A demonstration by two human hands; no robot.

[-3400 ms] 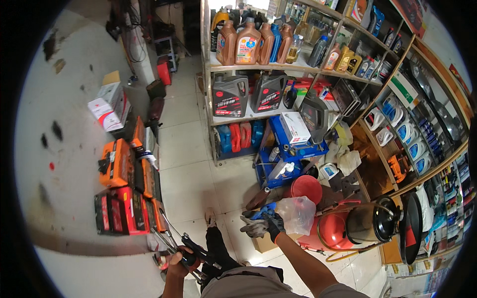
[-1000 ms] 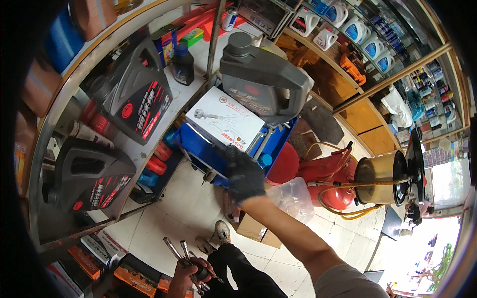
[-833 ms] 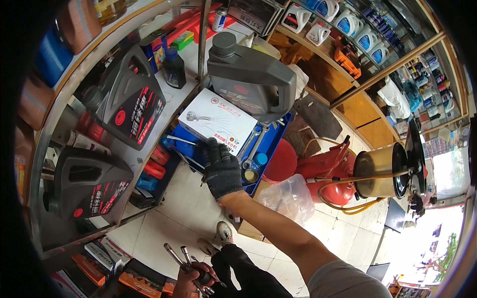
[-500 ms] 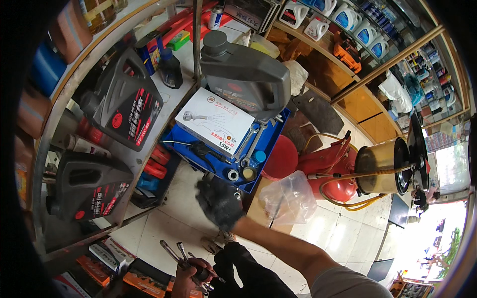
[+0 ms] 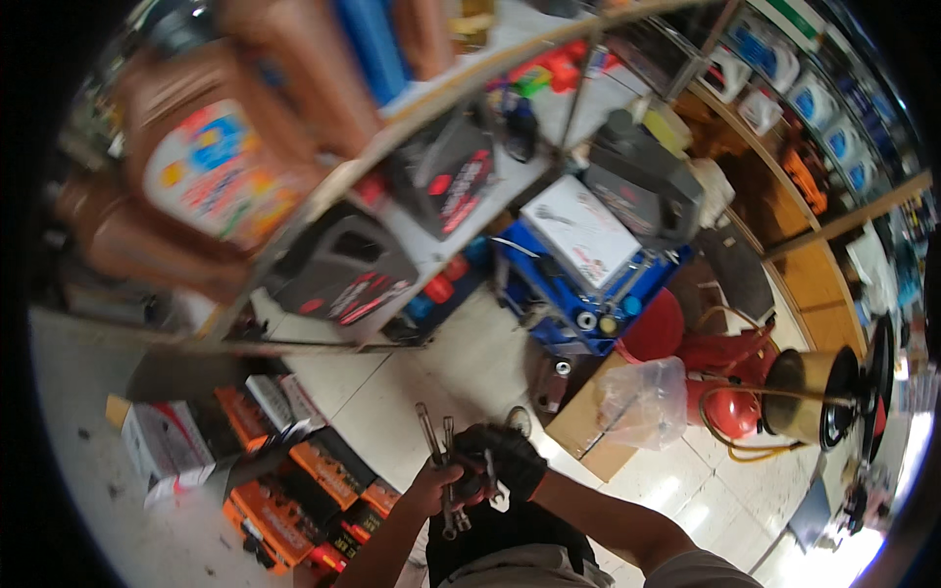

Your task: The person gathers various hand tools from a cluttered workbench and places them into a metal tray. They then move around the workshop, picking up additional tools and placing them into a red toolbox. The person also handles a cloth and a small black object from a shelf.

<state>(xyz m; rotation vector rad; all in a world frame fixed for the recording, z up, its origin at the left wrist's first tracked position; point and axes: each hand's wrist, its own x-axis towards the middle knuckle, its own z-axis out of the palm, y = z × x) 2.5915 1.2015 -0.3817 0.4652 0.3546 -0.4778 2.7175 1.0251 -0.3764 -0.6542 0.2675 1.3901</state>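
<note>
My bare left hand is closed around a bunch of metal hand tools, low in the middle of the view. Long shiny shafts stick up above the fist, and ends hang below it. My right hand, in a black glove, is against the same bunch with its fingers curled in. An open-ended wrench shows just under the glove; which hand bears it is not clear. Motion blur hides the finer details.
Beyond my hands stands a blue tool tray with a white box and a dark jug. Orange-and-black cartons lie lower left. Shelves with brown jugs rise at left; a red tank stands right.
My right hand has come back from beside the blue tray to the tools in my left hand. The view has swung left, so the tray and shelves appear farther right.
</note>
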